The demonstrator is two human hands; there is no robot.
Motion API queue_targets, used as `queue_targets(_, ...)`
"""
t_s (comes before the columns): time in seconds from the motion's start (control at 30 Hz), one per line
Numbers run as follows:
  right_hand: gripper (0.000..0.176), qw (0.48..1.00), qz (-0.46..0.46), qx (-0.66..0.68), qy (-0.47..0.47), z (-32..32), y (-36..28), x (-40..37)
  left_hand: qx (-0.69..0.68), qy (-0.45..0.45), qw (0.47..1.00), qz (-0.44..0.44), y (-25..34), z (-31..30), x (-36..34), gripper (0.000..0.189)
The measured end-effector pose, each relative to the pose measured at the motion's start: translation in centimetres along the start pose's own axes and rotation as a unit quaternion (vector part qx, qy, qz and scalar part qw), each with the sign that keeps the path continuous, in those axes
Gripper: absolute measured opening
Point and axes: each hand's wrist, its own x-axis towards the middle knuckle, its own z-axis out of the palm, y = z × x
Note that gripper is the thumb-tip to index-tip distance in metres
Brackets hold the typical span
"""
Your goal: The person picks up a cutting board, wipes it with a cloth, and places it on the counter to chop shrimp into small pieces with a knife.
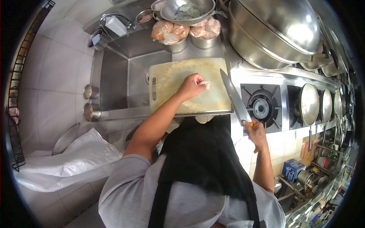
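My left hand [191, 86] is closed over the middle of the cutting board [171, 100], pinching a small whitish piece [205, 84] that sticks out past the fingers. I cannot tell what the piece is. My right hand [256, 133] grips the handle of a large kitchen knife [235, 99] in front of the stove. The blade points up and away from me, its tip near the board's right edge. The worn, yellowish board lies across the sink's right side and has a slot handle at its left end.
The steel sink [114, 76] lies left. Behind the board, bags of raw meat [167, 32] top metal containers beneath a steel bowl [190, 17]. A large domed steel pot [273, 34] stands at back right. Right are a gas burner [261, 108] and pans [310, 104].
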Motion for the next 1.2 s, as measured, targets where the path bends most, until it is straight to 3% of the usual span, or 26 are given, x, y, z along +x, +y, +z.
queue_targets(0.07,0.036,1.0,-0.006,-0.015,0.002,0.3,0.0,0.6,0.23,0.062,0.97,-0.045,0.4,-0.7,0.1,0.042)
queue_targets(0.1,0.035,0.998,-0.045,-0.037,0.024,0.6,0.4,1.1,0.231,0.064,0.97,-0.044,-0.6,-1.2,0.1,0.042)
queue_targets(0.17,0.035,0.994,-0.084,-0.059,0.046,1.2,0.0,1.9,0.372,0.157,0.912,-0.072,-3.4,-1.8,0.0,0.049)
queue_targets(0.27,0.032,0.988,-0.105,-0.104,0.046,3.8,-1.6,1.9,0.371,0.155,0.905,-0.142,-0.4,-2.0,-2.8,0.05)
queue_targets(0.3,0.03,0.97,-0.155,-0.175,0.06,4.6,-2.2,2.1,0.371,0.153,0.904,-0.144,-0.9,-1.8,-3.3,0.05)
queue_targets(0.33,0.027,0.944,-0.205,-0.246,0.075,5.3,-2.5,2.4,0.404,0.234,0.884,-0.011,-1.7,-1.7,-3.6,0.045)
queue_targets(0.37,0.023,0.941,-0.185,-0.278,0.051,6.1,-2.3,2.8,0.427,0.309,0.841,0.121,-2.6,-1.6,-3.7,0.039)
queue_targets(0.4,0.023,0.941,-0.183,-0.28,0.049,6.8,-2.0,3.1,0.426,0.308,0.842,0.119,-3.4,-1.8,-3.6,0.039)
queue_targets(0.47,0.023,0.929,-0.175,-0.323,0.035,7.8,-1.8,3.5,0.382,0.195,0.876,0.219,-4.6,-2.2,-3.2,0.035)
queue_targets(0.73,0.017,0.902,-0.19,-0.388,-0.009,8.8,-3.3,3.7,0.317,0.22,0.903,0.189,-5.8,-0.7,-1.9,0.027)
queue_targets(1.03,0.021,0.889,-0.189,-0.416,0.033,9.1,-5.4,1.7,0.287,0.231,0.908,0.198,-5.9,0.2,-2.2,0.018)
queue_targets(1.2,0.013,0.848,-0.207,-0.488,0.017,9.5,-5.8,0.9,0.277,0.226,0.915,0.186,-5.9,0.6,-1.8,0.021)
